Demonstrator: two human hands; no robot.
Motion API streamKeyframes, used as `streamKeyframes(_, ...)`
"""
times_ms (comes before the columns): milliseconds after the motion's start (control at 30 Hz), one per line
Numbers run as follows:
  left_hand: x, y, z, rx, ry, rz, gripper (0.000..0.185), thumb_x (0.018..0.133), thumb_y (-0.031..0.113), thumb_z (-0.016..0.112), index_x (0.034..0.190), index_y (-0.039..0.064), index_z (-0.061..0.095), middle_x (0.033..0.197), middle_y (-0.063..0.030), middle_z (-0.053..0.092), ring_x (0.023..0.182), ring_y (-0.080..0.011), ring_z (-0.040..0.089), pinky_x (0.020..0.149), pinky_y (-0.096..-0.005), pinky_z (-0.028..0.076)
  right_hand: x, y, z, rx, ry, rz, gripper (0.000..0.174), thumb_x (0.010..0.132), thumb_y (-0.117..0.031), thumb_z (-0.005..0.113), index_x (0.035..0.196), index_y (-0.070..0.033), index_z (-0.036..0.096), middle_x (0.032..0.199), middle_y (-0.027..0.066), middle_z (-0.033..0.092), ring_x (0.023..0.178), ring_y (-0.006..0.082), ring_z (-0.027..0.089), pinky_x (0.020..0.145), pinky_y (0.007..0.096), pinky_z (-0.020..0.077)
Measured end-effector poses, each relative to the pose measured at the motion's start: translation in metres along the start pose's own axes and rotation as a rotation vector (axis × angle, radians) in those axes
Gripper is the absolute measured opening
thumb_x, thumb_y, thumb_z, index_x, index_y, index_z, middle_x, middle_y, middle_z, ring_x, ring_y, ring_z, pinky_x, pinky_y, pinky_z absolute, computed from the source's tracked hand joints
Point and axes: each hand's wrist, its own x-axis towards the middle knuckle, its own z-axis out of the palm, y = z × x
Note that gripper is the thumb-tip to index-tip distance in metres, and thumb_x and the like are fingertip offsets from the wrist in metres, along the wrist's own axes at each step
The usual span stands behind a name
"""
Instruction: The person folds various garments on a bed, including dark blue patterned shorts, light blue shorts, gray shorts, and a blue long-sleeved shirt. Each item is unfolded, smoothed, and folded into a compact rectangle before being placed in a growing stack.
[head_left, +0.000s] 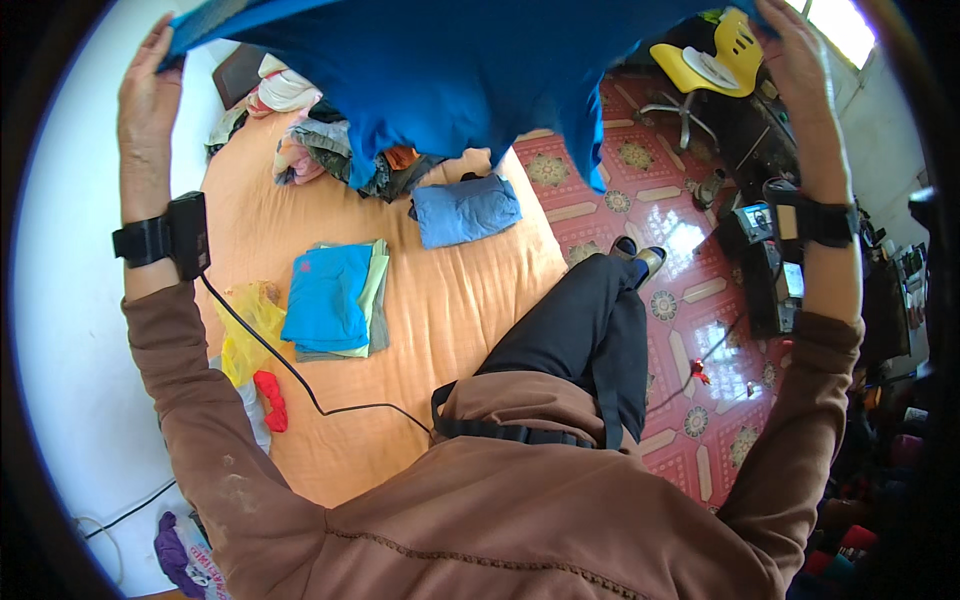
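A blue cloth garment (480, 75) hangs stretched between my raised hands, its upper part cut off by the picture's edge. At the upper left, my left hand (154, 79) grips one end of it. My right hand (787, 56) pinches the other end at the upper right. Below the garment, a folded blue-grey garment (466, 210) lies on the orange bed sheet (450, 300). A stack of folded clothes (330, 300), bright blue on top with pale green and grey under it, lies nearer to me. A heap of crumpled clothes (322, 146) is partly hidden behind the hanging cloth.
A yellow plastic bag (247, 330) and a red cloth (271, 401) lie at the bed's left side, by the white wall. A yellow swivel chair (712, 60) stands on the red patterned floor (645, 217). Black cables run from the wrist-worn devices.
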Motion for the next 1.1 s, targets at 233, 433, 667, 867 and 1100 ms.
streamKeyframes(233,-0.087,0.061,-0.038,0.132,0.012,-0.034,0.044,0.094,0.029,0.058,0.128,0.003,0.052,0.123,-0.0115,0.051,0.121,-0.0211,0.044,0.11,-0.0312,0.029,-0.051,-0.091,-0.041,-0.662,-0.067,-0.349,0.031,0.095,-0.007,0.052,0.126,-0.005,0.057,0.127,0.0112,0.054,0.119,0.0222,0.053,0.103,0.0343,0.0423)
streamKeyframes(433,-0.21,0.086,-0.098,0.454,-0.159,-0.334,0.023,0.089,0.016,0.06,0.111,0.008,0.06,0.102,-0.003,0.06,0.096,-0.0126,0.056,0.089,-0.027,0.043,-0.196,-0.149,-0.018,-0.629,-0.374,-0.322,0.021,0.08,-0.01,0.061,0.101,-0.008,0.064,0.092,0.0089,0.06,0.078,0.0184,0.057,0.065,0.0267,0.0449)
streamKeyframes(667,-0.304,0.032,-0.066,0.445,-0.303,-0.698,0.02,0.079,0.0,0.061,0.098,0.005,0.063,0.094,-0.0003,0.061,0.087,-0.0082,0.056,0.08,-0.022,0.044,-0.221,-0.087,0.069,-0.171,-1.06,0.309,0.04,0.062,0.0,0.054,0.1,-0.003,0.067,0.089,0.0132,0.066,0.072,0.0289,0.062,0.068,0.0344,0.0487)
streamKeyframes(867,-0.323,-0.019,0.043,0.13,-0.397,-0.728,0.029,0.076,0.001,0.064,0.105,0.005,0.06,0.101,0.0013,0.058,0.09,-0.0073,0.055,0.076,-0.0209,0.044,-0.244,-0.012,0.144,-0.007,-1.034,0.272,0.049,0.067,0.01,0.044,0.112,-0.001,0.061,0.109,0.0178,0.064,0.101,0.0343,0.062,0.085,0.0374,0.0491)
streamKeyframes(1100,-0.334,-0.057,0.117,-0.266,-0.36,-0.885,0.032,0.082,-0.005,0.066,0.111,0.004,0.055,0.099,-0.0022,0.06,0.089,-0.0072,0.058,0.081,-0.021,0.05,-0.244,0.056,0.207,-0.21,-0.764,-0.078,0.022,0.068,0.002,0.067,0.089,-0.001,0.063,0.087,0.0127,0.062,0.082,0.033,0.06,0.072,0.0384,0.0485)
